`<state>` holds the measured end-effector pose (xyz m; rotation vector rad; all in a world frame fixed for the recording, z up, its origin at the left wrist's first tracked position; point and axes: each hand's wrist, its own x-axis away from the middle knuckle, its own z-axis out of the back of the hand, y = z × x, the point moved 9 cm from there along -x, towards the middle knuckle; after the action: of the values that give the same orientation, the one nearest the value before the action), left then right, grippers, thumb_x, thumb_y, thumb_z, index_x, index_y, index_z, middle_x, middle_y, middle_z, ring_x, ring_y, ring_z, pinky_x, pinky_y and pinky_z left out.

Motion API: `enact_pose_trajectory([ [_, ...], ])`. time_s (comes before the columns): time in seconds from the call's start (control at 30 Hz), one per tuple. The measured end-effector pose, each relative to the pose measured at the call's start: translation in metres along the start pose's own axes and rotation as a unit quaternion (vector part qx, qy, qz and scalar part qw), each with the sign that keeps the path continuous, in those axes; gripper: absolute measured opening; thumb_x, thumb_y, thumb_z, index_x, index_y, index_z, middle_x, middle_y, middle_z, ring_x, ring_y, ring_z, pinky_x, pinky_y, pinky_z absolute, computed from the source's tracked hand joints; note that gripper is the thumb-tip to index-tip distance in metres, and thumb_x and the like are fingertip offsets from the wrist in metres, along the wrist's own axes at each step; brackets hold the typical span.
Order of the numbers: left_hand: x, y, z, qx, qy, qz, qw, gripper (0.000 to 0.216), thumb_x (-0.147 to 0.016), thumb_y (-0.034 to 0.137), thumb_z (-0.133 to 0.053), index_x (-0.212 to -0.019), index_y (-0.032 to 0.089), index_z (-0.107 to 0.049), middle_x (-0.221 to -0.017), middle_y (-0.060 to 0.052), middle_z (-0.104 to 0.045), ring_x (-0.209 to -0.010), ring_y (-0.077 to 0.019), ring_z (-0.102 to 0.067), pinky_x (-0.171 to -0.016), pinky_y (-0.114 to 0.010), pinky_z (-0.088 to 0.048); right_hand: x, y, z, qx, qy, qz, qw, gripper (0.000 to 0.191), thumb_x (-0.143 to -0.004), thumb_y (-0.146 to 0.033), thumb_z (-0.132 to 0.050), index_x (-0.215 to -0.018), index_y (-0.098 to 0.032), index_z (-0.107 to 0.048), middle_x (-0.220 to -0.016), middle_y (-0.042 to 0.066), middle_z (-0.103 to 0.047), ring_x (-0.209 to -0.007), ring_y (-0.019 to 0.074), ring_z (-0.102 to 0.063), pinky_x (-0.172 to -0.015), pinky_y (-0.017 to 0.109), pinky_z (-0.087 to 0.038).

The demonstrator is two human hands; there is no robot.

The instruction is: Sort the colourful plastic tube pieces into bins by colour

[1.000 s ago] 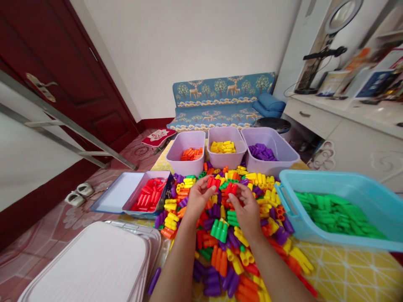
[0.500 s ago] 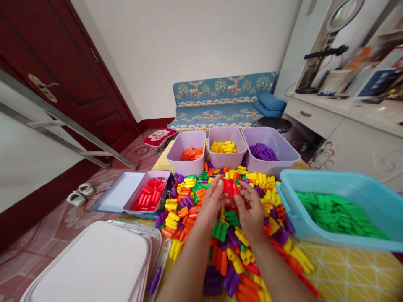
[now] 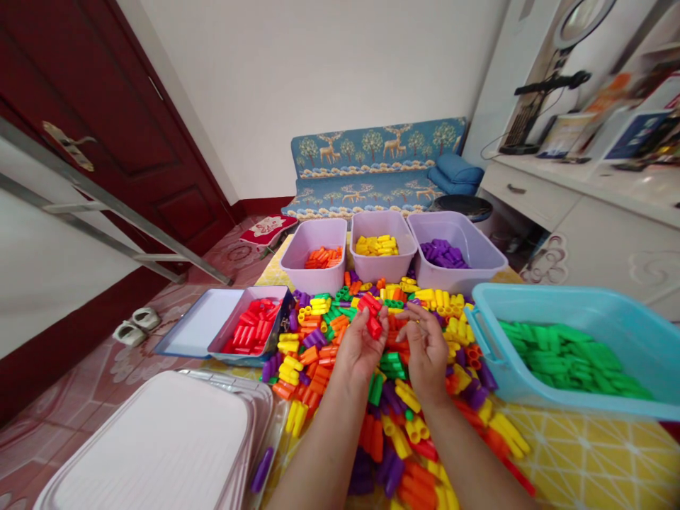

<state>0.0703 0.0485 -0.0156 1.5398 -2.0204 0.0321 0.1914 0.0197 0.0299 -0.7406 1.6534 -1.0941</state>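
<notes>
Between the thumb and fingers of my left hand (image 3: 360, 350) is a red plastic piece (image 3: 370, 312) made of joined tubes, held above the pile. My right hand (image 3: 426, 350) is a little to the right, its fingers partly curled and apart, with nothing visible in it. Under both hands spreads a mixed pile of tube pieces in orange, yellow, purple, green and red; a green piece (image 3: 392, 365) lies between my wrists. Red pieces (image 3: 252, 329) fill part of a lidded box on the left.
Three lilac bins stand at the back: one with orange pieces (image 3: 324, 258), one with yellow pieces (image 3: 377, 246), one with purple pieces (image 3: 443, 253). A blue tub (image 3: 563, 301) with green pieces is at right. White lids (image 3: 149, 439) lie stacked at front left.
The red piece was between both hands; now only my left hand holds it, turned and slightly left. My right hand has come away from it.
</notes>
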Motion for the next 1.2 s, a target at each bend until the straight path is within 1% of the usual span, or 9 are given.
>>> enact_pose_trajectory([
  [0.2,0.003,0.024,0.0,0.023,0.02,-0.017,0.999,0.014,-0.091,0.016,-0.047,-0.09,0.012,-0.061,-0.087,-0.007,-0.069,-0.084,-0.0125,-0.069,-0.07,-0.02,-0.057,-0.001,0.0,0.0,0.01,-0.001,-0.005,1.0,0.028,-0.094,-0.037,-0.043,-0.116,-0.023,-0.054,-0.098,0.005,-0.062,-0.061,0.0107,-0.055,-0.063,0.028,-0.049],
  [0.43,0.034,0.141,0.023,0.011,0.089,-0.27,0.959,0.013,-0.087,0.019,-0.042,-0.085,0.017,-0.054,-0.081,-0.005,-0.063,-0.082,-0.0143,-0.065,-0.072,-0.028,-0.056,-0.001,0.004,0.002,0.011,0.005,-0.009,1.0,0.03,-0.094,-0.039,-0.042,-0.116,-0.022,-0.054,-0.097,0.006,-0.063,-0.062,0.0114,-0.055,-0.065,0.029,-0.05],
  [0.53,0.054,0.195,0.042,-0.024,0.091,-0.425,0.9,0.01,-0.078,0.016,-0.05,-0.088,0.018,-0.05,-0.082,0.001,-0.057,-0.073,-0.0079,-0.06,-0.072,-0.021,-0.052,-0.001,0.005,0.003,0.005,0.009,-0.006,1.0,0.03,-0.094,-0.039,-0.043,-0.114,-0.021,-0.055,-0.096,0.005,-0.063,-0.06,0.0107,-0.054,-0.064,0.029,-0.049],
  [0.67,0.094,0.237,0.063,-0.115,0.183,-0.618,0.756,0.041,-0.073,0.017,-0.052,-0.113,0.024,-0.046,-0.105,0.001,-0.053,-0.093,-0.0084,-0.056,-0.084,-0.02,-0.047,-0.001,0.006,0.002,0.001,0.005,-0.01,1.0,0.029,-0.094,-0.039,-0.042,-0.114,-0.022,-0.055,-0.096,0.004,-0.063,-0.06,0.0104,-0.055,-0.066,0.029,-0.048],
  [0.83,0.121,0.226,0.048,-0.18,0.264,-0.68,0.66,0.05,-0.075,0.017,-0.049,-0.124,0.024,-0.046,-0.132,-0.001,-0.046,-0.124,-0.0146,-0.044,-0.105,-0.027,-0.036,-0.002,0.005,0.002,0.003,0.005,-0.006,1.0,0.03,-0.094,-0.039,-0.042,-0.115,-0.021,-0.054,-0.096,0.005,-0.063,-0.063,0.0115,-0.056,-0.067,0.029,-0.049],
  [0.97,0.105,0.206,0.015,-0.267,0.183,-0.668,0.67,0.038,-0.08,0.023,-0.047,-0.116,0.017,-0.056,-0.122,-0.007,-0.06,-0.117,-0.0179,-0.054,-0.103,-0.033,-0.039,-0.003,0.004,0.002,0.003,0.003,-0.007,1.0,0.03,-0.095,-0.038,-0.041,-0.116,-0.021,-0.054,-0.096,0.004,-0.062,-0.061,0.0107,-0.055,-0.066,0.028,-0.049],
  [1.07,0.056,0.176,-0.008,-0.473,0.041,-0.51,0.717,0.038,-0.077,0.032,-0.059,-0.111,0.017,-0.062,-0.109,-0.01,-0.068,-0.102,-0.0218,-0.063,-0.094,-0.038,-0.047,-0.003,0.004,0.002,0.001,0.005,-0.013,1.0,0.029,-0.095,-0.038,-0.042,-0.115,-0.022,-0.054,-0.096,0.004,-0.061,-0.061,0.0103,-0.055,-0.065,0.028,-0.048],
  [1.13,0.029,0.139,-0.01,-0.649,-0.033,-0.37,0.664,0.043,-0.069,0.034,-0.07,-0.109,0.018,-0.066,-0.109,-0.01,-0.068,-0.103,-0.0255,-0.063,-0.096,-0.041,-0.045,-0.002,0.005,0.002,0.002,0.005,-0.018,1.0,0.029,-0.095,-0.039,-0.042,-0.115,-0.022,-0.054,-0.095,0.003,-0.061,-0.061,0.0104,-0.055,-0.065,0.028,-0.048],
  [1.2,0.016,0.108,-0.002,-0.776,-0.068,-0.279,0.562,0.052,-0.062,0.032,-0.076,-0.112,0.02,-0.067,-0.115,-0.011,-0.066,-0.11,-0.0288,-0.059,-0.1,-0.043,-0.042,-0.002,0.005,0.002,0.004,0.006,-0.024,1.0,0.029,-0.094,-0.039,-0.043,-0.115,-0.022,-0.054,-0.094,0.003,-0.061,-0.061,0.0106,-0.055,-0.064,0.028,-0.048],
])
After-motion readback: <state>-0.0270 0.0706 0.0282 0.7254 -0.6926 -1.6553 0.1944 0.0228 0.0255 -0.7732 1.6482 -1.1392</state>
